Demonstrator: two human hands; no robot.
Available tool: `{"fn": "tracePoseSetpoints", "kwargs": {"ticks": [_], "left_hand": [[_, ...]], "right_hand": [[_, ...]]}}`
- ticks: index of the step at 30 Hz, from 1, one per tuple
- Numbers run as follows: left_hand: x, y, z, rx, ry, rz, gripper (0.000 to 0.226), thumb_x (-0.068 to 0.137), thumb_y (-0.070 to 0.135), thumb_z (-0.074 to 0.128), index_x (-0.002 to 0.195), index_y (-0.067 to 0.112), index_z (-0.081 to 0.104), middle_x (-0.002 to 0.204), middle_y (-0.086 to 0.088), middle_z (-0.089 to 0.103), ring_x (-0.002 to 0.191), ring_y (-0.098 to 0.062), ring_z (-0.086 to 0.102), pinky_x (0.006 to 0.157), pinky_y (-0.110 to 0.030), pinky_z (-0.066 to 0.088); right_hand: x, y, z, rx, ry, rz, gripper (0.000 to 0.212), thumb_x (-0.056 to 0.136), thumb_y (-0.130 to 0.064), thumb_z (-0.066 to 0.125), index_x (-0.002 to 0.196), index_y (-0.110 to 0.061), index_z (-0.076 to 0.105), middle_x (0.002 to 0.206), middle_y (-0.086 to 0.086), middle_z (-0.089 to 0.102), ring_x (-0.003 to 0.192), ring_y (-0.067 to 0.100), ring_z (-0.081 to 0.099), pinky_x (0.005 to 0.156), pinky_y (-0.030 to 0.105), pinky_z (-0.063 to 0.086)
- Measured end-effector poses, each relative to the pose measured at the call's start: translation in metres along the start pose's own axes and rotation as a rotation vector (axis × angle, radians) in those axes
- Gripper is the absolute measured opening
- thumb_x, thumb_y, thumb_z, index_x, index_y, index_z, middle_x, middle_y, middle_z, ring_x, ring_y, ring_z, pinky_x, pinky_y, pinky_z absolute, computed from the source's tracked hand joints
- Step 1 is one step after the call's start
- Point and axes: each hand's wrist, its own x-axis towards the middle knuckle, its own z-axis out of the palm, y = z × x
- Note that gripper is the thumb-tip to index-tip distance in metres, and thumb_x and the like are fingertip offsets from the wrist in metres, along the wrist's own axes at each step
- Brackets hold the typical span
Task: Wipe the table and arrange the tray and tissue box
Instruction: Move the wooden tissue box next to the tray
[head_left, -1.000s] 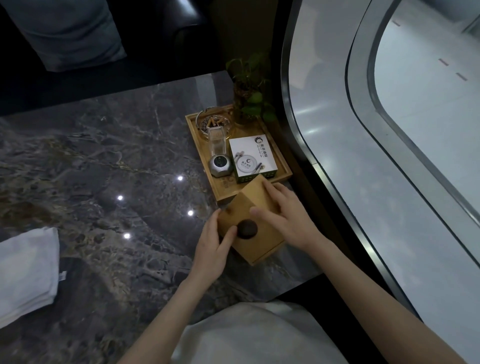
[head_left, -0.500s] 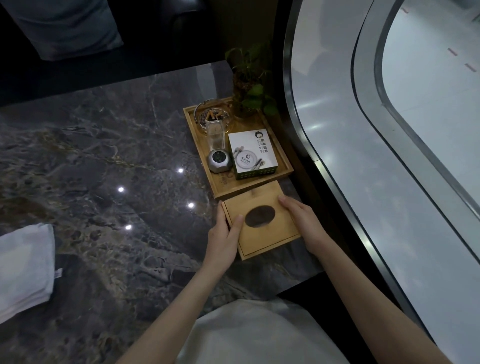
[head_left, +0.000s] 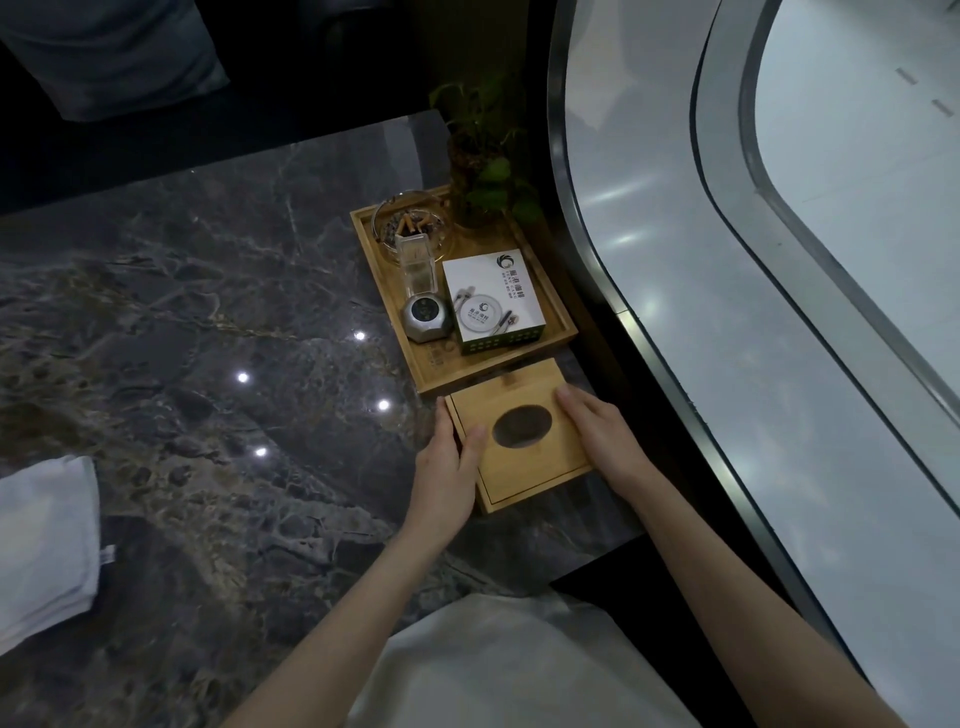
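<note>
A wooden tissue box (head_left: 535, 470) with a dark oval opening lies flat on the dark marble table (head_left: 208, 322), its far edge against the wooden tray (head_left: 431, 366). My left hand (head_left: 447, 462) grips the box's left side, thumb on top. My right hand (head_left: 597, 434) rests on its right side. The tray holds a glass ashtray (head_left: 410, 226) with butts, a clear holder, a silver gadget (head_left: 425, 317), a white box (head_left: 493, 296) and a potted plant (head_left: 483, 176).
A folded white cloth (head_left: 44, 545) lies at the table's left edge. A curved glass and metal barrier (head_left: 675, 291) runs along the right of the table. A grey cushion (head_left: 114, 52) sits on a dark seat behind. White clothing (head_left: 498, 665) is at the near edge.
The tissue box was tilted up in both hands; it has been laid flat against the tray's near edge. Both hands stay on its sides.
</note>
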Motion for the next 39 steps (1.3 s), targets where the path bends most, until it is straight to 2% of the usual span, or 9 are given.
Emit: {"fn": "tracePoseSetpoints", "kwargs": {"ticks": [3,5,8,11,15,20,28,31,39], "left_hand": [[0.002,-0.006,-0.002,0.057,-0.006,0.059,0.064,0.091,0.047,0.039,0.145,0.024,0.013,0.144,-0.001,0.041,0.126,-0.010,0.039,0.106,-0.028,0.031],[-0.001,-0.007,-0.003,0.116,0.015,0.098,0.076,0.086,0.059,0.040,0.145,0.028,0.005,0.154,-0.003,0.023,0.139,-0.013,0.023,0.115,-0.040,0.022],[-0.018,-0.005,-0.001,0.317,-0.002,0.211,0.099,0.077,0.063,0.047,0.142,0.026,-0.017,0.155,0.000,-0.016,0.141,-0.008,-0.012,0.116,-0.030,-0.001],[-0.031,-0.006,0.001,0.617,-0.058,0.335,0.106,0.072,0.072,0.040,0.136,0.022,-0.028,0.148,-0.001,-0.032,0.136,-0.008,-0.029,0.113,-0.027,-0.011],[-0.029,-0.013,0.002,0.870,-0.078,0.374,0.086,0.084,0.068,0.017,0.142,0.014,-0.016,0.151,-0.005,-0.023,0.138,-0.010,-0.025,0.113,-0.035,-0.009],[-0.026,-0.016,0.003,1.006,-0.010,0.416,0.074,0.091,0.056,0.006,0.144,0.003,0.012,0.153,-0.015,0.011,0.142,-0.023,0.007,0.114,-0.045,0.019],[-0.022,-0.015,0.006,1.046,0.014,0.475,0.076,0.092,0.056,0.006,0.143,0.000,0.018,0.152,-0.017,0.015,0.141,-0.022,0.006,0.114,-0.036,0.002],[-0.015,-0.012,0.009,1.057,0.030,0.490,0.076,0.092,0.056,0.008,0.142,0.000,0.018,0.151,-0.017,0.015,0.141,-0.022,0.007,0.114,-0.038,0.007],[0.002,-0.007,0.020,1.077,0.029,0.482,0.078,0.091,0.057,0.009,0.142,-0.001,0.017,0.152,-0.019,0.018,0.140,-0.030,0.018,0.115,-0.043,0.019]], "right_hand": [[-0.008,-0.002,0.005,-0.248,0.018,-0.220,0.040,0.100,-0.030,0.036,0.139,-0.028,0.031,0.132,-0.015,0.045,0.121,0.003,0.043,0.097,0.011,0.035],[-0.017,0.000,0.007,-0.540,0.101,-0.389,0.051,0.099,-0.034,0.032,0.146,-0.020,0.019,0.149,-0.009,0.027,0.138,0.007,0.022,0.113,0.022,0.018],[-0.030,0.011,0.005,-0.936,0.157,-0.534,0.054,0.096,-0.037,0.025,0.145,-0.015,0.016,0.152,-0.003,0.014,0.142,0.007,0.003,0.117,0.025,-0.001],[-0.045,0.020,0.011,-1.071,0.118,-0.579,0.052,0.097,-0.034,0.028,0.142,-0.008,0.021,0.150,0.005,0.022,0.141,0.009,0.007,0.116,0.027,-0.001],[-0.053,0.026,0.024,-1.181,0.089,-0.494,0.062,0.097,-0.044,0.011,0.142,-0.002,0.020,0.150,0.014,0.022,0.141,0.023,0.016,0.116,0.031,-0.001],[-0.054,0.025,0.036,-1.188,0.144,-0.389,0.070,0.096,-0.050,0.005,0.140,0.002,0.017,0.151,0.019,0.023,0.140,0.029,0.015,0.113,0.036,0.001],[-0.052,0.021,0.033,-1.204,0.140,-0.395,0.069,0.097,-0.049,0.005,0.141,0.001,0.021,0.150,0.020,0.026,0.141,0.028,0.017,0.114,0.035,0.000],[-0.046,0.019,0.028,-1.197,0.139,-0.388,0.068,0.097,-0.048,0.006,0.141,0.001,0.022,0.151,0.019,0.025,0.141,0.028,0.015,0.114,0.035,0.001],[-0.033,0.011,0.013,-1.168,0.087,-0.415,0.072,0.089,-0.048,-0.006,0.144,-0.003,0.006,0.149,0.008,-0.010,0.142,0.025,-0.009,0.112,0.041,-0.011]]}}
